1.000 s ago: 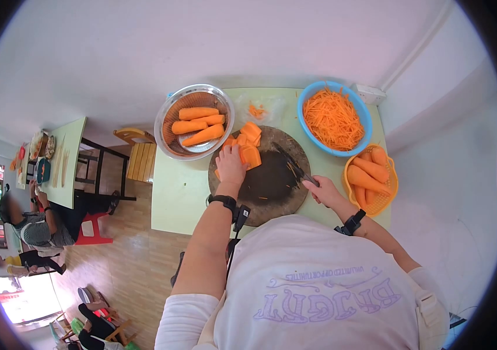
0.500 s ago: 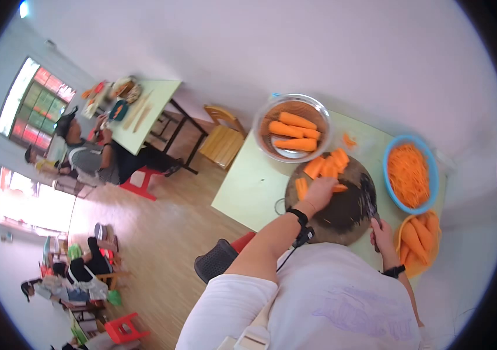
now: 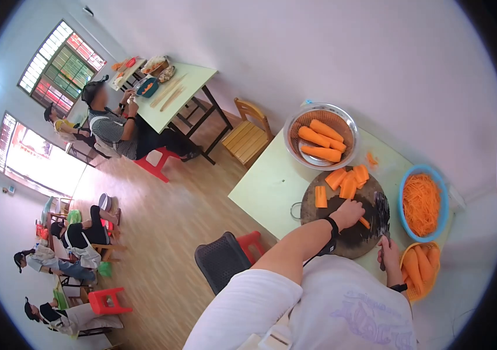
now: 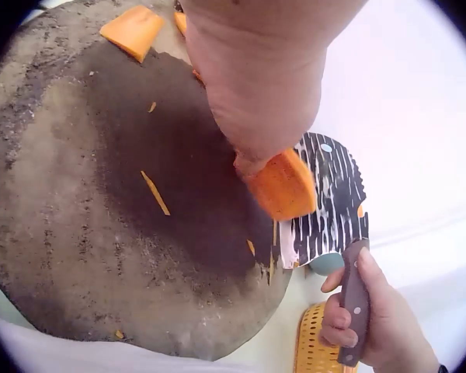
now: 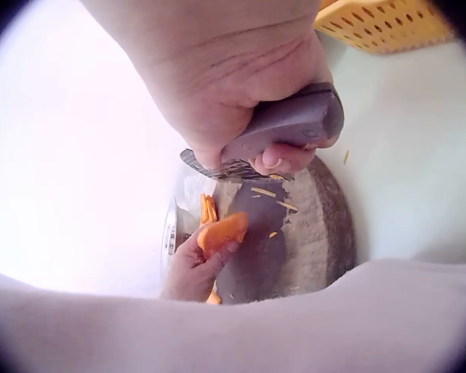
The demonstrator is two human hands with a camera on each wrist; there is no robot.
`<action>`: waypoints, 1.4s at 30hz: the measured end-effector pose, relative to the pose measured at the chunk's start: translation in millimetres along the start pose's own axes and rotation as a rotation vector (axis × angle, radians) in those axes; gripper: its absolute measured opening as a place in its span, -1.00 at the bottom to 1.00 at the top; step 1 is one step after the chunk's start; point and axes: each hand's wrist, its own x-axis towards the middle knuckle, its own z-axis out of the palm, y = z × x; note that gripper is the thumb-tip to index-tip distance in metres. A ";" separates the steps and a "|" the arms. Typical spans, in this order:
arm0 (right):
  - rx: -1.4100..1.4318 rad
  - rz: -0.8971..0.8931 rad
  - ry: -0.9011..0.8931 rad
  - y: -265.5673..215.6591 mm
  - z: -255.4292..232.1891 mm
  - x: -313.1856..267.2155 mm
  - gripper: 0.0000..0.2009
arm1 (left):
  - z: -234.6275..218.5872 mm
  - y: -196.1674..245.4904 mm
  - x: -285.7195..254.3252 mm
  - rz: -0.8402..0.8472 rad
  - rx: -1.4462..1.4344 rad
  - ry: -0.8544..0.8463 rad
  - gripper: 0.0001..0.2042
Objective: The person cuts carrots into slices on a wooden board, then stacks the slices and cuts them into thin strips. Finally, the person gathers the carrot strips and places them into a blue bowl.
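Note:
A thick carrot piece (image 4: 283, 186) is held in my left hand (image 3: 347, 213), low over the round chopping board (image 3: 342, 244) and beside the blade. My right hand (image 3: 388, 259) grips the brown handle of a cleaver (image 4: 326, 202), its fingers wrapped round it. The cleaver's broad dark blade, streaked with light lines, stands at the board's right edge. Several cut carrot chunks (image 3: 347, 185) lie at the far side of the board, and one more chunk (image 3: 321, 197) sits apart to their left. Thin carrot shreds (image 4: 155, 193) are scattered on the board's dark, damp middle.
Behind the board, a metal bowl (image 3: 350, 118) contains whole carrots. To the right stand a blue basin (image 3: 445, 204) of carrot shreds and a yellow basket (image 3: 417, 296) of peeled carrots. A dark-backed chair (image 3: 220, 262) is at the left, with people seated farther off.
The head view has swung toward the room on the left. My left hand has moved from the chunks toward the cleaver with a carrot piece. The blade now shows more of its flat face.

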 end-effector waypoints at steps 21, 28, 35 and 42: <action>-0.001 -0.025 -0.009 3.8 -2.1 3.4 -0.60 | -40.0 13.5 -26.6 -0.161 -0.006 -0.461 -0.82; -0.093 -0.071 0.049 -20.2 6.7 -21.2 -0.58 | 2.5 -14.2 -15.2 -0.092 -0.190 -0.155 -0.82; -0.089 -0.069 0.154 -33.8 16.8 -49.7 -0.60 | -37.9 39.2 -40.0 -0.315 -0.040 -0.322 -0.15; -0.144 0.015 0.035 -46.8 26.2 -66.4 -0.59 | -10.6 33.2 -37.4 -0.354 0.117 -0.313 -0.22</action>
